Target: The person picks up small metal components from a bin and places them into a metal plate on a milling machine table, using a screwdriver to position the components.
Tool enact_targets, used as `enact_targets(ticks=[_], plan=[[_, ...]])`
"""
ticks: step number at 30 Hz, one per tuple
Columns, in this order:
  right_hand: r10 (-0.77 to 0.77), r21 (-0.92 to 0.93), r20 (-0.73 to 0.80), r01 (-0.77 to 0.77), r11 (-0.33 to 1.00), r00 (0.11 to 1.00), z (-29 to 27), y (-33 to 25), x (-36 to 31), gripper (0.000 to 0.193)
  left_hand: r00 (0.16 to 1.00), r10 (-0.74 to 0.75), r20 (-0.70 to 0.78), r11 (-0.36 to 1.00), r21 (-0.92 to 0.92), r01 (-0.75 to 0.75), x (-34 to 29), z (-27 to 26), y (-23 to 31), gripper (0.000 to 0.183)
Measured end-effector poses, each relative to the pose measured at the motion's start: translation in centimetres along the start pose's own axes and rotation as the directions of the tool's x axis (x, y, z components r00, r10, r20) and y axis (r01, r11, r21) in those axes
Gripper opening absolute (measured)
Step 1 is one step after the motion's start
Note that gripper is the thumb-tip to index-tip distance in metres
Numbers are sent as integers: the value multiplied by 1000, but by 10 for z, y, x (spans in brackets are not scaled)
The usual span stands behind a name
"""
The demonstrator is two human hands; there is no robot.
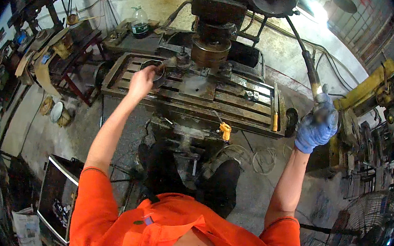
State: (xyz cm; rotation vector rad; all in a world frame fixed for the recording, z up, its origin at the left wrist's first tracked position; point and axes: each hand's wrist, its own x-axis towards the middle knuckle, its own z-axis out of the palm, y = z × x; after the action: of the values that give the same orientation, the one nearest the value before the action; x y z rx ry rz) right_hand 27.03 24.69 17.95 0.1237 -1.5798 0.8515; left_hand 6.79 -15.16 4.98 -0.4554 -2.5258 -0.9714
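At a milling machine, a worker in an orange shirt (176,229) grips what looks like a short brush (169,62) in the bare left hand (142,82), its fingers curled closed about the handle. The brush, blurred at its tip, projects beyond those fingers and to the right, its long axis slanting toward the round spindle head (210,52), which lies farther off on that same side. The key relation appears to be this slant and the gap ahead of it: the bristle end is well short of the spindle head, and the left hand is far the nearer of the two. Directly beneath the left fingers sits a dark round container (160,79); to their right, a flat metal plate (200,87) rests on the slotted table (236,117). Well apart to the right, the blue-gloved right hand (319,124) closes around the pale lower end of a long black lever (310,70), which rises away and leftward from its fingers. Whether brush and container touch cannot be told.
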Motion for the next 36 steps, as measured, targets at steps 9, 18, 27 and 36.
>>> enact_targets(ticks=[9, 18, 27, 36], plan=[[107, 564, 29, -104, 819, 994, 5, 9, -10, 22, 983, -79, 164, 887, 461, -6, 3, -13, -45, 34], [279, 474, -61, -218, 853, 958, 4, 12, -4, 31, 982, -150, 112, 926, 365, 100, -24, -80, -61, 40], [105, 209, 35, -110, 972, 994, -47, 46, 26, 22, 765, -546, -341, 773, 148, 617, -256, -313, -166, 44], [-456, -848, 187, 377, 372, 870, -46, 63, 70, 26, 340, -898, -278, 187, 458, 869, -515, -342, -194, 42]])
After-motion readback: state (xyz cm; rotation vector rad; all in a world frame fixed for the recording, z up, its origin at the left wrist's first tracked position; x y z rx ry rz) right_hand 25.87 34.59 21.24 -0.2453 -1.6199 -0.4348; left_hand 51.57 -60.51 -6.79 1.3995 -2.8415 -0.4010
